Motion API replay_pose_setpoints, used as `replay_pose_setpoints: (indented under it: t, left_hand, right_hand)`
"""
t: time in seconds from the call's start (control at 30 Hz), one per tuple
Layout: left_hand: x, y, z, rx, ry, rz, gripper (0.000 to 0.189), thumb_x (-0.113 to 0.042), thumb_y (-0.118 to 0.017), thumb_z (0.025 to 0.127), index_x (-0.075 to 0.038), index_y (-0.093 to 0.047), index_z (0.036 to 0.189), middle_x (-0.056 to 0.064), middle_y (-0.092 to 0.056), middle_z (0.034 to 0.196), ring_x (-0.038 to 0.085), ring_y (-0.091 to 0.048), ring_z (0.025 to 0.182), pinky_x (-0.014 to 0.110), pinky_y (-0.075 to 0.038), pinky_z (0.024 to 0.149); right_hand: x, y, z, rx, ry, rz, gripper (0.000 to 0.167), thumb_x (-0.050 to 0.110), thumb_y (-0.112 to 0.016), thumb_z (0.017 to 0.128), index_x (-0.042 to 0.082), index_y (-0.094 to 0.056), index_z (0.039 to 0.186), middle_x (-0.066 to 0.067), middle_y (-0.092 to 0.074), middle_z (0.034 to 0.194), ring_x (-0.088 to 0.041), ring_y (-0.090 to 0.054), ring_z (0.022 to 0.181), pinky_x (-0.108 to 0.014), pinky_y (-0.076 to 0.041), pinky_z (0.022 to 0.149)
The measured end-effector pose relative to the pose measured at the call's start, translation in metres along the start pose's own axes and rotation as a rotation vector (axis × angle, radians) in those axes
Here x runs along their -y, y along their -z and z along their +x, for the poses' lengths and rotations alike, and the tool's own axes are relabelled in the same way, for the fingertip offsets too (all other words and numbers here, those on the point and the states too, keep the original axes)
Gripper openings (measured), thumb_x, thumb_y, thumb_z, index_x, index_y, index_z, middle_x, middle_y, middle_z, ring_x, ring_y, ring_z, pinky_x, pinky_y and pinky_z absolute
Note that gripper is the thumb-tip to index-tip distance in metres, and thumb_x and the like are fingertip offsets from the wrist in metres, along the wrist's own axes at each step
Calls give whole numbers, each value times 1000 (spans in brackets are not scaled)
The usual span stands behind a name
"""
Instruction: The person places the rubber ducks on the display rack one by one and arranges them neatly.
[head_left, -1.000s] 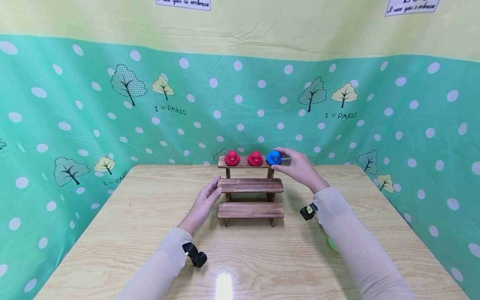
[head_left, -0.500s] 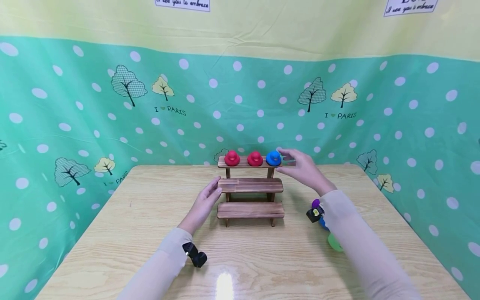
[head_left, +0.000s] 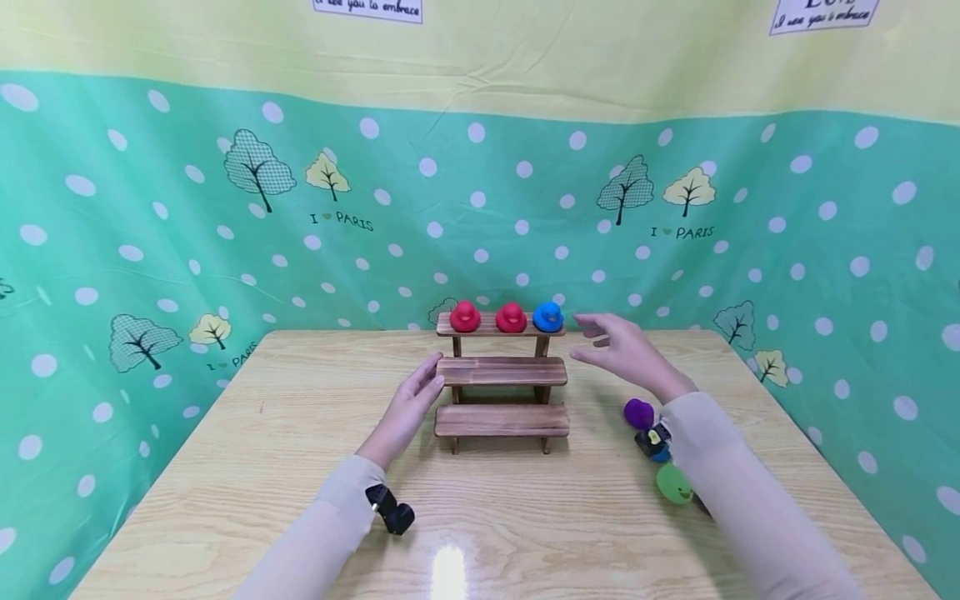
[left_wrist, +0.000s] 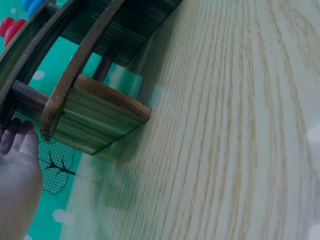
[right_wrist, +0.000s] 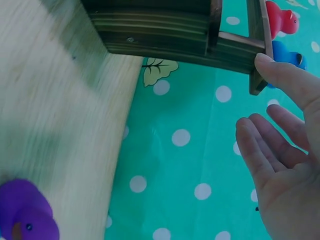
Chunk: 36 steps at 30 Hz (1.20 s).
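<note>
A three-tier wooden stand (head_left: 501,372) is in the middle of the table. Along its top tier sit a left red rubber duck (head_left: 465,317), a second red rubber duck (head_left: 512,317) and, at the right end, a blue rubber duck (head_left: 548,317). My left hand (head_left: 405,408) has its extended fingers against the left end of the middle tier. To the right of the stand is my right hand (head_left: 630,357), thumb and fingers spread, holding nothing and apart from the blue duck. In the right wrist view, the thumb (right_wrist: 285,75) overlaps the stand's top end.
A purple rubber duck (head_left: 639,413) and a green one (head_left: 674,484) lie on the wooden table (head_left: 300,433) near my right forearm. A blue thing (head_left: 662,455) shows between them, partly hidden by the wrist camera. Behind the table hangs a polka-dot cloth (head_left: 480,225).
My right hand has let go of the blue duck and drawn away to the right. More of the purple and green ducks now shows. The left hand stays put.
</note>
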<state>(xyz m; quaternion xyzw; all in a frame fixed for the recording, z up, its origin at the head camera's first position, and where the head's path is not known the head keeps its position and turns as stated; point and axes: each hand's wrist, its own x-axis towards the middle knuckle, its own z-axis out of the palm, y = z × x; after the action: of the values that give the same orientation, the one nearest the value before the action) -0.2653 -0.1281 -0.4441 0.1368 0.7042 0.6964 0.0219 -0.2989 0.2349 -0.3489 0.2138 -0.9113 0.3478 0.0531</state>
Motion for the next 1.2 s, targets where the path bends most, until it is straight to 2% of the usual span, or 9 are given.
replay_pose_setpoints:
  t: [0.2,0.47,0.73,0.83,1.07,1.2]
  left_hand:
    - [0,-1,0,2,-7,-4,56,-21,-48,108,-5,-27,158,19,-30,159,32,-31,145,37,-30,119]
    - [1,-1,0,-7,3,6,57,-24,-49,108,-8,-29,158,18,-32,158,32,-32,144,39,-30,119]
    - [1,-1,-1,-8,5,3,56,-24,-49,107,-9,-29,158,18,-32,158,31,-32,144,39,-29,120]
    - [1,0,0,-6,7,4,56,-24,-48,108,-9,-29,158,18,-32,158,31,-32,145,39,-30,120]
    - [1,0,-1,-15,26,37,57,-29,-50,107,-13,-31,158,15,-32,159,29,-33,144,39,-30,119]
    - [0,0,-1,-8,15,25,57,-28,-49,107,-11,-30,158,16,-31,159,30,-31,145,39,-30,120]
  right_hand:
    - [-13,1,-9,28,-14,-29,68,30,-77,90,0,-49,145,-21,-55,137,-37,-57,120,-52,-51,101]
    - [-23,7,-25,58,-72,2,69,33,-76,92,0,-47,145,-24,-52,140,-39,-55,123,-56,-48,103]
    - [-36,9,-38,80,-34,-37,64,18,-74,93,-7,-45,145,-30,-53,136,-44,-57,119,-56,-51,99]
    - [-41,9,-43,93,-59,-58,62,17,-74,93,-8,-47,143,-30,-55,134,-44,-58,117,-56,-52,98]
    - [-57,6,-56,161,-103,-88,61,25,-74,93,-7,-51,139,-29,-58,129,-43,-60,115,-55,-53,96]
    - [-65,6,-61,190,-135,-87,61,26,-73,93,-7,-51,139,-30,-57,131,-44,-58,117,-57,-52,97]
